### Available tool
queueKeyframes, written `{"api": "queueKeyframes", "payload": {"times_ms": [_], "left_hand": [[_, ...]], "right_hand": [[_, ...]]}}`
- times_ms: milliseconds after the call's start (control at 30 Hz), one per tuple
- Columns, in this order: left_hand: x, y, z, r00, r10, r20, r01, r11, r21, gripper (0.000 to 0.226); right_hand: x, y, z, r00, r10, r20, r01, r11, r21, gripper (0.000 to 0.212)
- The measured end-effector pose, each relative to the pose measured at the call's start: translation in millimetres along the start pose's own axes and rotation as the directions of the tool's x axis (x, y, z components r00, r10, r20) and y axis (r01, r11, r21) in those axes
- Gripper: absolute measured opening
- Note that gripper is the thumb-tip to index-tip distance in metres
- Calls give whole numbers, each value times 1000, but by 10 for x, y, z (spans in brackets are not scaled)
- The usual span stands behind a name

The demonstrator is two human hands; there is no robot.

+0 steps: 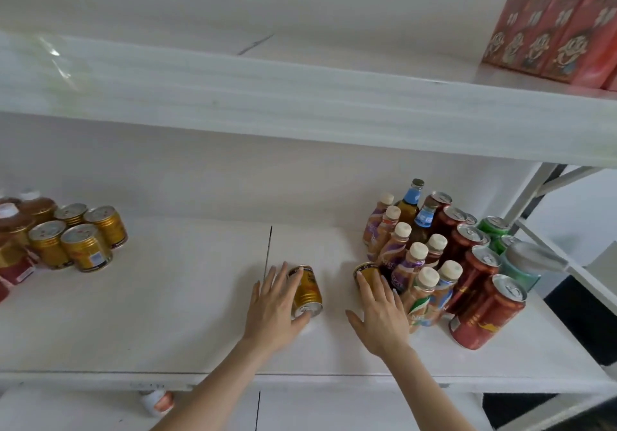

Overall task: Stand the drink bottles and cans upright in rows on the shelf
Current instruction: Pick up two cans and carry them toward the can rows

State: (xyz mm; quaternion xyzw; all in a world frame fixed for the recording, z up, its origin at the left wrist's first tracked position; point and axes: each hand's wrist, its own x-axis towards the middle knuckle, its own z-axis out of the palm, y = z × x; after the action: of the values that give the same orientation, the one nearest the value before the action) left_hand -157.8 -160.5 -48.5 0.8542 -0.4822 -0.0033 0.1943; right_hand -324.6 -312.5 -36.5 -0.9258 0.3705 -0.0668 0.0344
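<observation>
Judging by what stands upright, you are well into the job but not finished. Off to the right of your right hand (pixel 380 310), a tight cluster already stands in rough rows: cream-capped bottles (pixel 414 263) nearest your fingers, two blue-labelled glass bottles (pixel 411 202) behind them, dark red cans (pixel 480 272) beyond, and green cans (pixel 494 227) at the far right. Far to the left of your left hand (pixel 278 304), a second group of short gold cans (pixel 86 247) stands upright, with brown capped bottles (pixel 36 205) touching them at the frame edge.

Two pieces remain down. Under your left hand, a gold can (pixel 307 292) lies on its side on the shelf (pixel 167 297), its pull-tab end pointing toward you; your fingers are spread loosely over its left flank, resting on it rather than clamped around it. Your right hand is also open, fingers extended over a second gold can (pixel 365 272), which sits just beside the cream-capped bottles; it looks tipped, though your hand hides too much to be sure.

Both still need righting and a place in a row, probably with the gold group well to your left or beside the cluster on your right. The wide bare stretch of shelf between the two groups suggests the rows could also be tidied afterwards.
</observation>
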Motion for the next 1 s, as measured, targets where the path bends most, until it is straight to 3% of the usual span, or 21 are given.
{"api": "queueKeyframes", "payload": {"times_ms": [367, 767, 1000], "left_hand": [[335, -94, 177, 988, -27, 151, 26, 1000, 7, 81], [313, -206, 142, 997, 26, 68, -23, 999, -37, 76], [277, -237, 84, 994, 53, 95, -46, 997, -68, 73]], "right_hand": [[394, 65, 199, 994, 87, 71, -84, 995, -47, 70], [443, 60, 233, 994, 89, -67, -89, 996, 2, 63], [271, 48, 175, 995, 71, -64, -66, 995, 75, 69]]}}
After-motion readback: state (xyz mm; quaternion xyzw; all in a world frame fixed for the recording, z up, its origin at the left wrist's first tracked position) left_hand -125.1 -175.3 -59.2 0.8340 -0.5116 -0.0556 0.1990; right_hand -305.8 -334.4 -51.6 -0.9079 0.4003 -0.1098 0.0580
